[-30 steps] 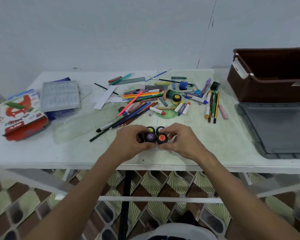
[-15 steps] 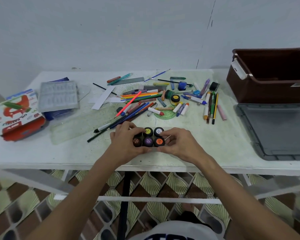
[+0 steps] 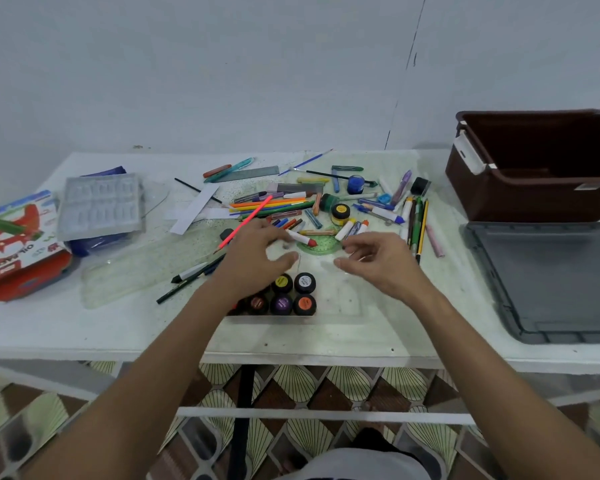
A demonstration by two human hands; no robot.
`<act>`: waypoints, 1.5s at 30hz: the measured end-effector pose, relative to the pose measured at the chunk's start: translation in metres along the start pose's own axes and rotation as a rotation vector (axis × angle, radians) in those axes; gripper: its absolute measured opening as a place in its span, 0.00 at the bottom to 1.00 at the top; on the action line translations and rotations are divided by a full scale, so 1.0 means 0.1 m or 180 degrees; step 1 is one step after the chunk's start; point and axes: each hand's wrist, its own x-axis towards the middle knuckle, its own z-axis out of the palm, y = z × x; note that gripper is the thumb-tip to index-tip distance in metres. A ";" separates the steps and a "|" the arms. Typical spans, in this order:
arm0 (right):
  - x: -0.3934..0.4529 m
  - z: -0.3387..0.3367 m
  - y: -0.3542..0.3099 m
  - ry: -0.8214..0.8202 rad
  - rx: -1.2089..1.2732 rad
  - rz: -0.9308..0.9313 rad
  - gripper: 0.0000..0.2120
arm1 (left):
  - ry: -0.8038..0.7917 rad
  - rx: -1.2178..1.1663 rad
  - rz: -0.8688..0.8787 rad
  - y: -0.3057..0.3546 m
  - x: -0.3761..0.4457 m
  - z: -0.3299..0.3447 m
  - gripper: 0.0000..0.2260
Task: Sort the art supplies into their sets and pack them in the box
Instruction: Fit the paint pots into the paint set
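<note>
— So, where are the paint pots (image 3: 281, 293)?

— Near the front edge of the white table (image 3: 84, 327), packed tight in two rows. Yellow and white labels sit at the back; brown, purple and orange at the front. The left forearm covers whatever stands at the left end.

— And the hands?

— Both hover above the table just behind the pots, touching none of them. The left hand (image 3: 253, 252) has its fingers loosely spread and holds nothing. The right hand (image 3: 378, 259) is relaxed too, fingers slightly curled, thumb out, nothing in it.

— What lies behind them?

— A loose heap of pencils, pens and crayons (image 3: 291, 206), with a green protractor (image 3: 321, 244) just beyond the fingertips and a red-tipped white crayon (image 3: 300, 236) between the two hands. A yellow-lidded pot (image 3: 340, 213) and a blue one (image 3: 355, 183) stand in the heap, apart from the grouped pots.

— And the box?

— A brown box (image 3: 534, 188) stands open at the far right corner, with its grey lid (image 3: 551, 278) flat on the table in front of it. At the left edge sit an oil pastel carton (image 3: 18, 244) and a clear plastic tray (image 3: 99, 206).
</note>
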 end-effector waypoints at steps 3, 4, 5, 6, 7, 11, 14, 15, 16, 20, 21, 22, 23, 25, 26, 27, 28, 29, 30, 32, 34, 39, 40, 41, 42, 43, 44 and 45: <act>0.30 -0.14 0.05 0.0201 -0.0024 -0.0057 0.15 | -0.0138 0.0132 0.0103 0.09 0.43 0.01 0.16; 0.40 -0.18 0.06 0.0227 -0.0042 -0.0056 0.16 | -0.0186 0.0157 0.0079 0.10 0.57 0.02 0.17; 0.50 -0.20 0.06 0.0232 -0.0069 -0.0050 0.17 | -0.0219 0.0195 0.0050 0.10 0.70 0.03 0.17; 0.59 -0.21 0.08 0.0220 -0.0104 -0.0047 0.18 | -0.0259 0.0248 0.0016 0.09 0.83 0.04 0.18; 0.69 -0.21 0.09 0.0203 -0.0153 -0.0056 0.19 | -0.0311 0.0321 -0.0005 0.07 0.96 0.05 0.18; 0.99 -0.16 0.19 0.0111 -0.0375 0.0007 0.26 | -0.0594 0.0419 -0.0020 0.02 1.33 0.14 0.21; 1.13 -0.12 0.25 0.0008 -0.0484 -0.0012 0.24 | -0.0796 0.0331 -0.0064 -0.01 1.51 0.25 0.26; 1.17 -0.11 0.26 -0.0039 -0.0515 -0.0032 0.22 | -0.0835 0.0355 -0.0083 -0.02 1.55 0.29 0.27; 1.19 -0.10 0.27 -0.0100 -0.0546 -0.0048 0.18 | -0.0864 0.0401 -0.0096 -0.04 1.60 0.33 0.28; 1.25 -0.07 0.33 -0.0260 -0.0502 -0.0079 0.10 | -0.1024 0.0620 -0.0032 -0.12 1.73 0.43 0.28; 1.25 -0.06 0.33 -0.0252 -0.0504 -0.0089 0.10 | -0.1004 0.0620 -0.0026 -0.13 1.74 0.44 0.26; 1.25 -0.06 0.35 -0.0249 -0.0493 -0.0087 0.10 | -0.0969 0.0587 -0.0034 -0.16 1.74 0.45 0.26; 1.25 -0.06 0.35 -0.0253 -0.0475 -0.0085 0.10 | -0.0943 0.0556 -0.0025 -0.16 1.73 0.46 0.26; 1.25 -0.06 0.36 -0.0248 -0.0479 -0.0086 0.10 | -0.0929 0.0513 0.0002 -0.15 1.71 0.45 0.24; 1.24 -0.07 0.36 -0.0234 -0.0502 -0.0084 0.11 | -0.0911 0.0481 0.0014 -0.14 1.69 0.44 0.22; 1.23 -0.08 0.35 -0.0206 -0.0512 -0.0090 0.12 | -0.0865 0.0418 0.0030 -0.12 1.67 0.42 0.20; 1.21 -0.10 0.34 -0.0162 -0.0491 -0.0090 0.14 | -0.0791 0.0284 0.0025 -0.10 1.64 0.41 0.18; 1.19 -0.12 0.31 -0.0108 -0.0452 -0.0098 0.15 | -0.0701 0.0095 -0.0014 -0.07 1.61 0.39 0.16; 1.16 -0.14 0.29 -0.0052 -0.0414 -0.0103 0.15 | -0.0607 -0.0136 -0.0091 -0.04 1.58 0.36 0.15; 1.07 -0.19 0.20 0.0038 -0.0402 -0.0124 0.16 | -0.0456 -0.0627 -0.0263 0.03 1.47 0.28 0.13; 0.94 -0.23 0.11 0.0056 -0.0366 -0.0160 0.16 | -0.0389 -0.1066 -0.0315 0.09 1.30 0.18 0.13; 0.43 -0.28 -0.04 -0.0097 -0.0265 -0.0222 0.15 | -0.0443 -0.1347 -0.0195 0.24 0.69 0.02 0.18; 0.33 -0.26 -0.02 -0.0129 -0.0262 -0.0225 0.15 | -0.0455 -0.1289 -0.0147 0.26 0.57 0.01 0.19; 0.23 -0.25 0.00 -0.0164 -0.0232 -0.0210 0.15 | -0.0461 -0.1190 -0.0097 0.27 0.46 0.00 0.17; 0.15 -0.24 0.02 -0.0201 -0.0201 -0.0183 0.16 | -0.0488 -0.1073 -0.0046 0.28 0.36 0.01 0.14; 0.07 -0.22 0.04 -0.0229 -0.0202 -0.0160 0.17 | -0.0530 -0.0951 0.0007 0.29 0.28 0.01 0.12; 0.00 -0.21 0.05 -0.0245 -0.0226 -0.0138 0.18 | -0.0580 -0.0830 0.0047 0.30 0.21 0.02 0.12; -0.06 -0.19 0.06 -0.0248 -0.0255 -0.0111 0.19 | -0.0628 -0.0704 0.0094 0.32 0.15 0.03 0.12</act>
